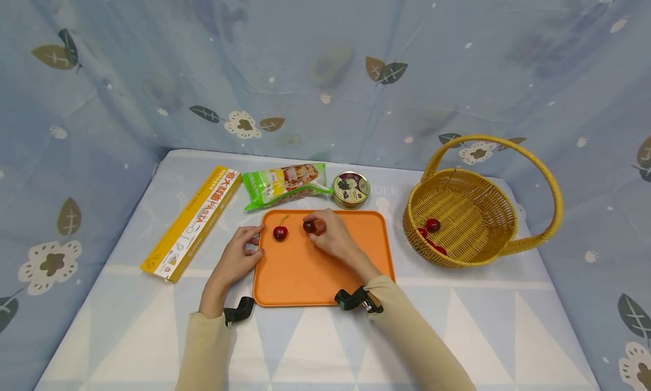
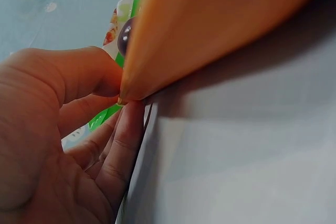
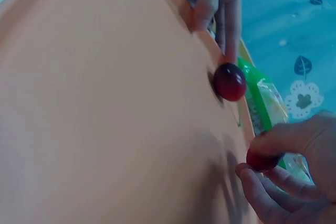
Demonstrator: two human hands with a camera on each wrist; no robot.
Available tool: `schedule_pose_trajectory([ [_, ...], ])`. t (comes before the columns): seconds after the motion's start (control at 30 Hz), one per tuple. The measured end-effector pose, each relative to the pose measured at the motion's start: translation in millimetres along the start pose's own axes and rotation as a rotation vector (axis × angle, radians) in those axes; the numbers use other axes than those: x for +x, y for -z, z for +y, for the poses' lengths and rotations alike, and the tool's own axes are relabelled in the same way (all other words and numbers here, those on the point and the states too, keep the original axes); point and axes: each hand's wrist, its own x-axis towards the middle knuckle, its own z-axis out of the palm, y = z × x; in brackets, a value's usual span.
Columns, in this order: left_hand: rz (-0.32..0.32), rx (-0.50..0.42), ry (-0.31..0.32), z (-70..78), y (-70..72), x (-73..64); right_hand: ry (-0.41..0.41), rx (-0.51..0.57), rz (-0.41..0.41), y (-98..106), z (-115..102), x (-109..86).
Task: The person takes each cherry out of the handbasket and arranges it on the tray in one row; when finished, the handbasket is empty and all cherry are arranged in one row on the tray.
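Observation:
An orange tray [image 1: 305,272] lies on the table in front of the person. The left hand [image 1: 237,256] pinches its left rim, thumb on one side and fingers on the other, as the left wrist view shows. Over the tray's upper middle, the right hand [image 1: 333,235] holds a dark red cherry [image 3: 261,157] between thumb and fingers. Another cherry [image 1: 280,233] with a stem rests on the tray near the left hand. Off to the right stands a yellow wicker basket [image 1: 495,210] with a tall handle; several red cherries [image 1: 433,225] lie at its left side.
Behind the tray are a green-edged snack packet [image 1: 287,185] and a round tin [image 1: 351,189]. A yellow pasta box [image 1: 193,224] lies slanted to the left. Patterned blue curtains [image 1: 305,69] enclose the table at the back and sides.

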Motion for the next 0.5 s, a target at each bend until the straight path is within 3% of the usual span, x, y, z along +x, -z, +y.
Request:
schedule_pose_trajectory([
  [0.17,0.001,-0.007,0.004,-1.0,-0.4,0.7,0.037,-0.052,-0.017,-11,-5,2.0],
  [0.5,0.001,-0.008,-0.002,0.3,0.7,-0.6,-0.028,-0.130,-0.016,-24,-12,3.7],
])
